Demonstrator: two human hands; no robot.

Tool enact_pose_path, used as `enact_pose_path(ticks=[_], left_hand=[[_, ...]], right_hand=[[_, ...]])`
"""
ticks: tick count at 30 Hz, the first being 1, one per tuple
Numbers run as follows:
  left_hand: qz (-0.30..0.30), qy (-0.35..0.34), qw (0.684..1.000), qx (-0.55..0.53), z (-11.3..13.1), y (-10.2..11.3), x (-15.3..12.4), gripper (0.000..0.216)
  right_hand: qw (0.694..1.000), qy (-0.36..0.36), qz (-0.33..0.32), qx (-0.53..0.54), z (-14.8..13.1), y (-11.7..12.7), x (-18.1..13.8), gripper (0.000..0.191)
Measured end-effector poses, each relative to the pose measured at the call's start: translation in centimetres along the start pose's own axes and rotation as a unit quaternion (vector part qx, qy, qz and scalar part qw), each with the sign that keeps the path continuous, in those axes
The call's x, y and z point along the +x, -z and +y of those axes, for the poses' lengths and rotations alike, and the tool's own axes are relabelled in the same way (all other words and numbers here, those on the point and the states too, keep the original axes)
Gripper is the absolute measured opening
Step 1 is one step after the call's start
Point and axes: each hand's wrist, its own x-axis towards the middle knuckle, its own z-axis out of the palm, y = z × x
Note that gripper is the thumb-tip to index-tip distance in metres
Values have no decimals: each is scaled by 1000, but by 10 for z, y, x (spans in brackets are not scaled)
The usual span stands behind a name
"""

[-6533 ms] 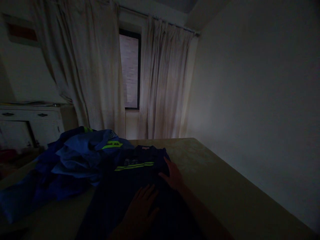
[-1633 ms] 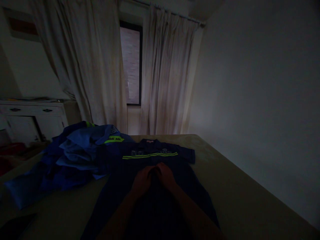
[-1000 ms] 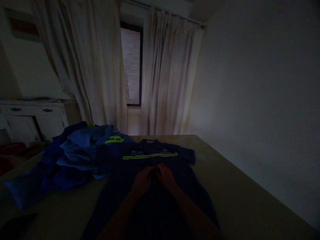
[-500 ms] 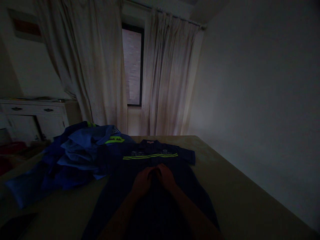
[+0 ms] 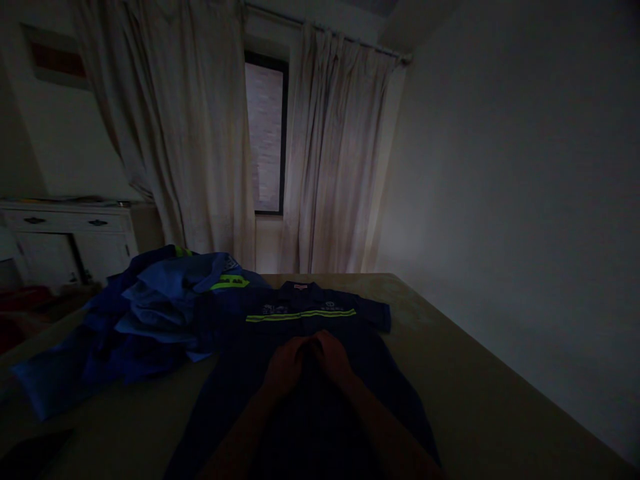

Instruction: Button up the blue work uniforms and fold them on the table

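A dark navy short-sleeved work shirt [image 5: 370,363] lies spread out face up, its collar pointing away from me. Across its chest run yellow-green reflective stripes, with pale lettering above them. Just below the stripes, at the front placket, my left hand [image 5: 287,363] and my right hand [image 5: 331,357] meet with fingertips together. Both are closed, pinching the shirt's front. The dim light hides the exact spot between the fingers, and no button can be made out there.
To the left lies a heap of blue work clothes [image 5: 170,300] with yellow-green strips, touching the shirt's left side. Everything rests on a tan tabletop [image 5: 475,393]. A dark flat object [image 5: 35,453] is at the near left corner. A white wall [image 5: 510,200] borders the right; a white cabinet [image 5: 100,240] stands behind left.
Both hands stay at the same place on the shirt's front, with only a very slight shift of the fingers. The whole view has tipped a little. The shirt lies as before.
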Motion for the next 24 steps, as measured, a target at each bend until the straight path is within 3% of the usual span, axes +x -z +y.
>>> enact_pose_path(ticks=[16,24], left_hand=[[0,0,1000,29,-8,-5,1,47],[-5,-20,996,87,-9,-5,2,53]], right_hand=[[1000,-3,-3,-10,-4,2,-1,20],[998,10,-22,-66,-8,2,1,23]])
